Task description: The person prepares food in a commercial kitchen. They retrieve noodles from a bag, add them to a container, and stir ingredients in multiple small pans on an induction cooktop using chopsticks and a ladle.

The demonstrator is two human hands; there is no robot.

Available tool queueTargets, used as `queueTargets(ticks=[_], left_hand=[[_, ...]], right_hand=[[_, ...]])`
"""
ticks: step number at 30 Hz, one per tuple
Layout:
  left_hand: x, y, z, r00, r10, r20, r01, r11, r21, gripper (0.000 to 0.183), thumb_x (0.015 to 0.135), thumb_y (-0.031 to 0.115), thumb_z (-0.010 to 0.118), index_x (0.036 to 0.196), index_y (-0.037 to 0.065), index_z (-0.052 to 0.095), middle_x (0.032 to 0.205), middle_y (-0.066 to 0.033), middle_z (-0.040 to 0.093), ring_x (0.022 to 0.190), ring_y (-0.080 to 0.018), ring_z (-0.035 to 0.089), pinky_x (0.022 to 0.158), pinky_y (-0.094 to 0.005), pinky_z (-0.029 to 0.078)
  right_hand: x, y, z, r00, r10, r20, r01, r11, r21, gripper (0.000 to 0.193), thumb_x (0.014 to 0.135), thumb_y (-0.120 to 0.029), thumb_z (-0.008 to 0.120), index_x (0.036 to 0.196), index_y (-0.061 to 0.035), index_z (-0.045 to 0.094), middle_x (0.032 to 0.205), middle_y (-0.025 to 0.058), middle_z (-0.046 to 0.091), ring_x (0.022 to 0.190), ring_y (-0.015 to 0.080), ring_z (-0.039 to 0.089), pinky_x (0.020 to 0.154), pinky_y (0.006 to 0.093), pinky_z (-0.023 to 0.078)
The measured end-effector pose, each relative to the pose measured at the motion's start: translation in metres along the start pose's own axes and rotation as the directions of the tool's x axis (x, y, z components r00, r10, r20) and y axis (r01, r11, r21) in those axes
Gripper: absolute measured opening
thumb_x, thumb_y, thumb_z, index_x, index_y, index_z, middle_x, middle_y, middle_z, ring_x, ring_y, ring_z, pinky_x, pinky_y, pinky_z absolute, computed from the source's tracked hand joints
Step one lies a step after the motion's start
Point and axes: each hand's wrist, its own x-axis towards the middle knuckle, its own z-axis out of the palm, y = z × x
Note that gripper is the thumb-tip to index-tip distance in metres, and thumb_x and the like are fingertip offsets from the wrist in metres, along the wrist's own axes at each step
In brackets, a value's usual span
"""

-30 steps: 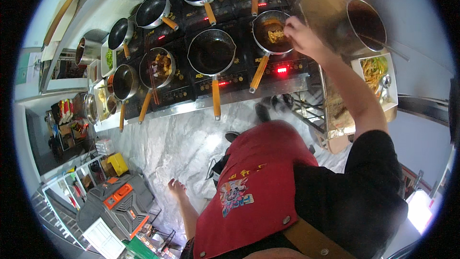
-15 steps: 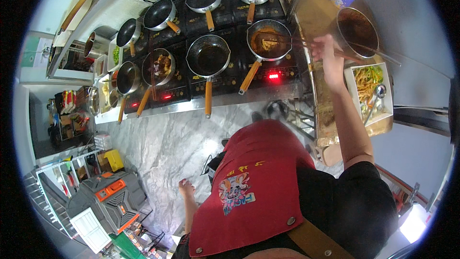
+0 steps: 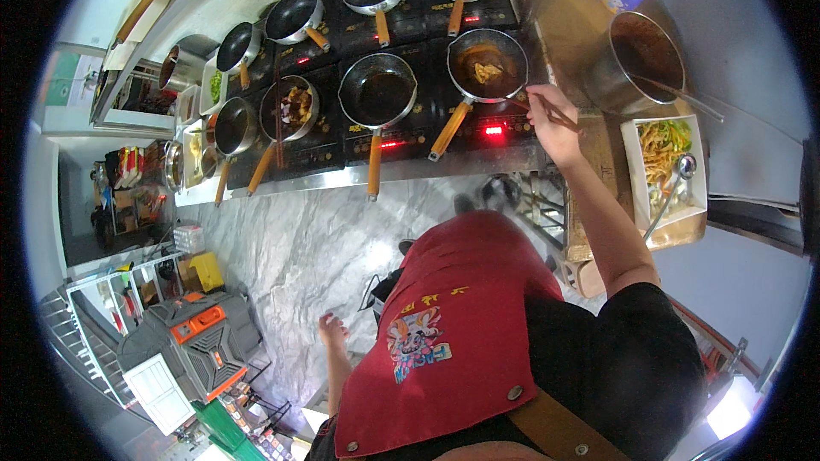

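Observation:
My right hand [image 3: 553, 124] is closed around a pair of brown chopsticks [image 3: 518, 104], just beside the near right rim of a frying pan [image 3: 465, 90]. In that pan a pale yellow lump of food [image 3: 488, 73] lies in reddish-brown sauce. The pan's wooden handle [image 3: 450, 131] points toward me, untouched. Down at my left side, over the floor, my left hand [image 3: 332, 331] hangs with loosely bent fingers apart and nothing in it.
Several more wooden-handled pans stand on black induction cookers; one [image 3: 295, 108] holds chunky food with chopsticks across it. At right are a tall pot [image 3: 642, 60] of brown sauce and a white tray [image 3: 628, 172] of shredded vegetables with a spoon. A grey-orange case [image 3: 201, 341] stands lower left.
My right hand has moved left and slightly down, drawing the chopsticks from the middle of the pan to its near right rim. My left hand stays low at my side.

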Motion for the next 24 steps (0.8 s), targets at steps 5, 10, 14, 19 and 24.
queueTargets(ticks=[5, 10, 14, 19, 24], left_hand=[[-0.008, -0.010, -0.004, 0.999, -0.042, -0.015, 0.043, 0.997, 0.057, 0.033, 0.102, 0.009, 0.061, 0.134, 0.015, 0.058, 0.084, -0.0084, 0.065, 0.053, -0.0176, 0.057, 0.046, -0.0369, 0.049], [-0.022, -0.009, -0.002, 0.997, -0.071, 0.003, 0.070, 0.995, 0.070, 0.034, 0.103, 0.012, 0.061, 0.136, 0.015, 0.059, 0.087, -0.0085, 0.066, 0.058, -0.0173, 0.060, 0.051, -0.0386, 0.054], [-0.037, -0.006, 0.003, 0.997, -0.075, 0.000, 0.074, 0.988, 0.132, 0.033, 0.103, 0.013, 0.062, 0.136, 0.015, 0.060, 0.090, -0.0076, 0.067, 0.062, -0.0164, 0.062, 0.055, -0.0383, 0.057], [-0.043, -0.014, 0.004, 0.997, -0.076, 0.024, 0.072, 0.989, 0.127, 0.032, 0.104, 0.015, 0.063, 0.136, 0.015, 0.060, 0.090, -0.0064, 0.067, 0.062, -0.0152, 0.062, 0.055, -0.0383, 0.057], [-0.032, -0.013, 0.015, 0.996, -0.061, 0.065, 0.050, 0.985, 0.165, 0.031, 0.103, 0.015, 0.063, 0.134, 0.013, 0.060, 0.089, -0.0063, 0.066, 0.062, -0.0153, 0.061, 0.055, -0.0373, 0.057]], right_hand=[[-0.001, 0.020, 0.018, 0.943, -0.327, 0.061, 0.333, 0.918, -0.217, 0.015, 0.103, 0.002, 0.065, 0.117, -0.0016, 0.069, 0.098, 0.0161, 0.069, 0.080, 0.0308, 0.074, 0.070, 0.0346, 0.057], [0.006, 0.024, 0.021, 0.846, -0.491, 0.208, 0.531, 0.747, -0.400, 0.016, 0.105, 0.001, 0.066, 0.121, 0.0009, 0.069, 0.101, 0.0140, 0.070, 0.089, 0.0223, 0.074, 0.072, 0.0308, 0.056], [0.008, 0.022, 0.012, 0.896, -0.437, 0.078, 0.441, 0.859, -0.258, 0.015, 0.103, 0.002, 0.065, 0.118, 0.0019, 0.069, 0.102, 0.0196, 0.069, 0.082, 0.0346, 0.073, 0.069, 0.0358, 0.057], [0.023, -0.001, -0.019, 0.999, 0.011, -0.034, -0.012, 1.000, -0.028, 0.019, 0.110, -0.011, 0.065, 0.121, 0.0018, 0.074, 0.097, 0.0121, 0.078, 0.081, 0.0162, 0.079, 0.070, 0.0291, 0.063], [0.035, 0.041, -0.020, 0.983, -0.181, 0.028, 0.183, 0.972, -0.145, 0.021, 0.111, -0.014, 0.065, 0.121, 0.0019, 0.074, 0.101, 0.0120, 0.079, 0.079, 0.0170, 0.078, 0.073, 0.0303, 0.063]])
